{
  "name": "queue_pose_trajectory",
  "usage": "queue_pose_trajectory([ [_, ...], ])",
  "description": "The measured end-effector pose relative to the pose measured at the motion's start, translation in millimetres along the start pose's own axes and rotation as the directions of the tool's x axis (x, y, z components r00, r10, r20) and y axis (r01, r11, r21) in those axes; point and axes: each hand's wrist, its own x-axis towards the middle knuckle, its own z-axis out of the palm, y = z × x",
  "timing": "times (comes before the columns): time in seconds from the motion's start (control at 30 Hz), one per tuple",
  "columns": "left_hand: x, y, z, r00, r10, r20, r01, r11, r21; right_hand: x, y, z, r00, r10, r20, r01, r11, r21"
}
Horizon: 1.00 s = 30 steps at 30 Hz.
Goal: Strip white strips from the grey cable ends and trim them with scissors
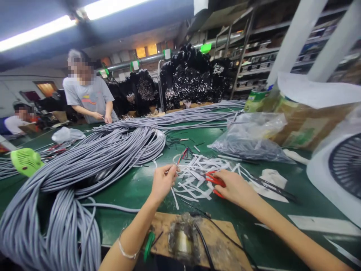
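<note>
1. Grey cables (113, 150) lie in thick loops over the left side of the green counter (126, 188), some drooping at its near edge; a lime-green fan (26, 162) stands beside them.
2. White strips (197, 165) are strewn between and beneath the hands, crowding the working spot.
3. A wooden board (225, 235) bearing a grimy metal device (180, 241) sits at the near edge, between the forearms.
4. To the right are a clear plastic bag (251, 141), a cardboard box (310, 124) and a large white fan (321, 169).
5. Across the counter, a person in a grey shirt (88, 99) has both hands near the cables.
6. The left forearm angles up from the bottom edge, a bracelet at the wrist; the right forearm slants in from the lower right corner.
7. The left hand (163, 182) is closed, thumb against fingers, pinching thin coloured wires (183, 153) whose tips point up and away, above the strips.
8. The right hand (234, 188) is curled around a red-handled tool (216, 178); its working end is hard to make out.
</note>
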Motion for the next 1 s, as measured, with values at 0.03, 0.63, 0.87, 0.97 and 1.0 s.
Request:
queue_pose_trajectory([
  [0.03,0.2,2.0,-0.6,0.999,-0.046,0.009,0.047,0.996,-0.072,1.6,-0.9,-0.8,0.997,-0.015,-0.076,0.018,0.999,0.035],
  [0.63,0.6,11.2,-6.0,0.95,-0.278,0.14,0.31,0.89,-0.334,27.3,-46.1,-1.9,0.683,-0.332,-0.651,0.293,0.941,-0.172],
  [0.87,0.1,11.7,-7.0,0.93,-0.305,0.205,0.36,0.868,-0.343,24.9,-48.6,0.0,0.705,-0.334,-0.626,0.288,0.941,-0.177],
  [0.97,0.7,11.7,-7.2,0.922,-0.317,0.223,0.38,0.855,-0.353,22.8,-49.0,2.2,0.716,-0.308,-0.626,0.282,0.949,-0.143],
  [1.0,0.9,11.5,-7.1,0.921,-0.319,0.224,0.382,0.853,-0.356,22.2,-48.7,2.7,0.721,-0.297,-0.626,0.285,0.951,-0.122],
])
